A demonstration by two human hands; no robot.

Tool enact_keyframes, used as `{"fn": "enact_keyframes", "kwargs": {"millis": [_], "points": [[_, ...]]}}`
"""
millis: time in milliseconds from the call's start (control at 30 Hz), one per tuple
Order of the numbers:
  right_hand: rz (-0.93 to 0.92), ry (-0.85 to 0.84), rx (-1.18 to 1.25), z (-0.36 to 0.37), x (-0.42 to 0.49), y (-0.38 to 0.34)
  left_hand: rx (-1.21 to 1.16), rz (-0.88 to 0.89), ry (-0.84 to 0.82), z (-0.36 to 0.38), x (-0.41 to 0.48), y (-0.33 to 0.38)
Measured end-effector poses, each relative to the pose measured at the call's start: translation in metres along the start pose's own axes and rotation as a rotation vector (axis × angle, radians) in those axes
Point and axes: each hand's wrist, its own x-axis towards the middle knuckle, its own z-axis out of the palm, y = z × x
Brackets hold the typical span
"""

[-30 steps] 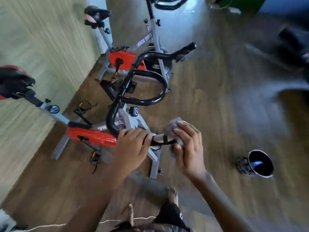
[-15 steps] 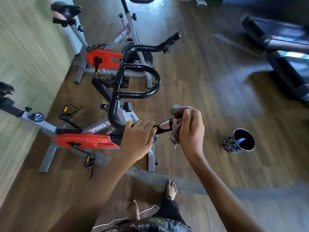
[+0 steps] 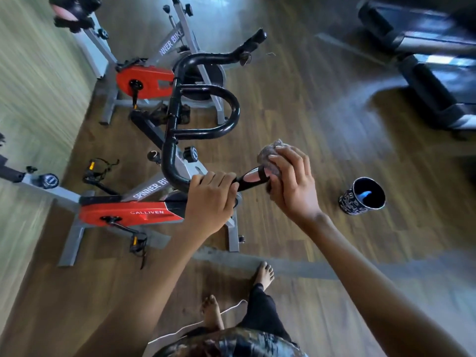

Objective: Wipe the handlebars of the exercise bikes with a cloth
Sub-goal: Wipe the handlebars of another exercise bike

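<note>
A black looped handlebar [image 3: 206, 112] rises from the near red-and-grey exercise bike [image 3: 128, 215]. My left hand [image 3: 210, 202] grips the handlebar's near bar just behind its end grip [image 3: 251, 179]. My right hand [image 3: 291, 184] holds a bunched grey cloth [image 3: 269, 158] against the tip of that end grip. The handlebar's far end grip [image 3: 251, 43] points up and to the right, with nothing on it. A second red-and-grey bike [image 3: 154, 81] stands behind the first.
A dark printed cup [image 3: 363, 197] stands on the wooden floor to the right of my hands. A treadmill [image 3: 425, 60] lies at the upper right. A pale wall [image 3: 31, 112] runs along the left. My bare feet [image 3: 262, 274] stand just behind the near bike's base.
The view has swung, showing the treadmill at the upper right. My right hand has slid the cloth outward along the near end grip to its tip. My left hand keeps its hold.
</note>
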Motion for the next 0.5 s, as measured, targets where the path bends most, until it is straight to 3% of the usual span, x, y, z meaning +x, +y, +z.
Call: {"fn": "enact_keyframes", "kwargs": {"millis": [67, 133, 267, 367, 433, 500], "points": [[0.246, 0.075, 0.159, -0.002, 0.011, -0.019, 0.004, -0.01, -0.004, 0.001, 0.0, 0.001], [0.365, 0.127, 0.174, -0.001, 0.015, -0.032, 0.014, -0.025, 0.014, 0.003, 0.0, 0.003], [0.062, 0.004, -0.008, -0.002, 0.002, -0.013, 0.026, -0.012, 0.03, 0.002, 0.0, 0.005], [0.226, 0.096, 0.083, -0.006, 0.015, -0.016, 0.036, -0.017, 0.025, 0.002, 0.001, 0.005], [0.286, 0.125, 0.013, -0.003, 0.02, -0.026, 0.034, -0.032, 0.032, 0.002, -0.001, 0.005], [0.157, 0.069, -0.061, -0.005, 0.012, -0.027, 0.001, -0.051, 0.033, 0.003, -0.002, 0.007]]}}
